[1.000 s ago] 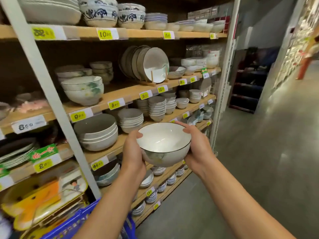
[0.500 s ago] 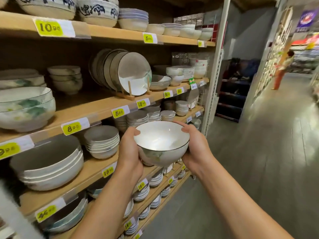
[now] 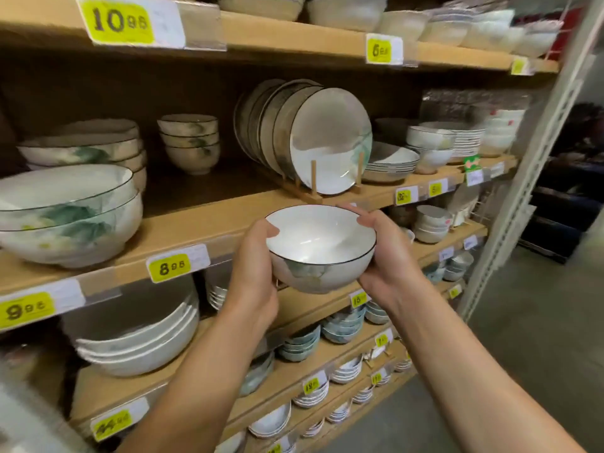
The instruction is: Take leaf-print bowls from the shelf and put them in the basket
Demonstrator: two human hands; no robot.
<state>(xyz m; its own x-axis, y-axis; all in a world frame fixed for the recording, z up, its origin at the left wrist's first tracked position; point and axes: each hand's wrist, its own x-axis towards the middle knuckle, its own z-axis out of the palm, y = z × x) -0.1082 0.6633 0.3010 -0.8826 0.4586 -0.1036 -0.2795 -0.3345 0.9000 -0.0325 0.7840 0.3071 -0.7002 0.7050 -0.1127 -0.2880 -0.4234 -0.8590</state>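
my left hand (image 3: 253,273) and right hand (image 3: 380,256) are both clasped around a leaf-print bowl (image 3: 322,248), upright, in front of the wooden shelf (image 3: 209,223).

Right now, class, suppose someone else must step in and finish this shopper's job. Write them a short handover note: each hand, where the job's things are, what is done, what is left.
Left hand: grips the bowl's left side, thumb over the rim.
Right hand: grips the right side, thumb on the rim.
Bowl: upright, empty, held in the air in front of the shelf, off the boards.
More leaf-print bowls sit on the shelf to the left.
Basket: not in view.
Done: one bowl taken.
Left: put it in the basket, then fetch the others.
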